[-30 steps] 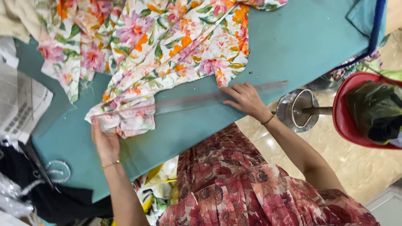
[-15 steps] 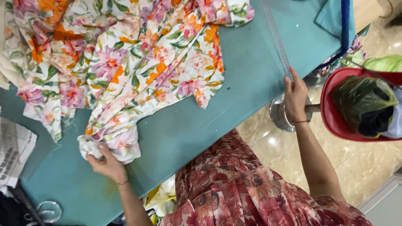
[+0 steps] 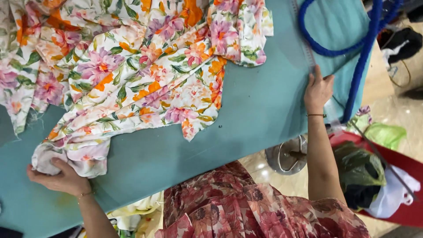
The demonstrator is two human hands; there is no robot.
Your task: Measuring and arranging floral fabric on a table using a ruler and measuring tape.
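Note:
A floral fabric (image 3: 132, 75) with pink and orange flowers lies spread over a teal table (image 3: 264, 110). My left hand (image 3: 59, 176) grips a bunched corner of that fabric near the table's front edge. My right hand (image 3: 318, 90) rests far to the right on a long clear ruler (image 3: 306, 48) that lies across the table, fingers curled over it.
A thick blue cord (image 3: 352, 48) loops over the table's right end. Beside the table stand a red tub (image 3: 396, 176) holding dark and white cloth and a shiny metal pot (image 3: 288, 156) on the tiled floor.
My right hand has carried the ruler from beside the fabric over to the table's right end. My left hand stays on the fabric's bunched corner.

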